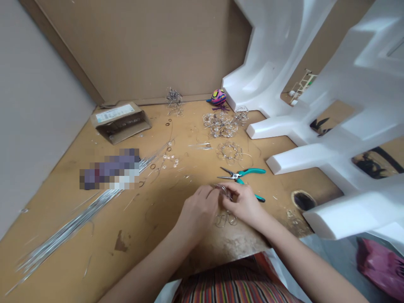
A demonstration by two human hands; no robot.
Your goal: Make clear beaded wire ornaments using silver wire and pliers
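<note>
Close to the table's front edge, my two hands meet around a piece of bent silver wire (226, 219) shaped in loops. My left hand (203, 206) has its fingers closed at the wire's upper part, though the fingertips are partly hidden. From the other side, my right hand (244, 203) pinches the same wire between thumb and fingers. Lower loops of the wire hang out below the hands. Just beyond the right hand lie needle-nose pliers (235, 175) with teal handles, jaws apart, one handle partly covered by that hand.
Finished-looking wire loop shapes (221, 125) and a wire ring with beads (229, 152) lie farther back. A bundle of straight wires (85, 216) stretches along the left. An open cardboard box (121, 122), a colourful ball (218, 97) and white moulded panels (293, 158) border the table.
</note>
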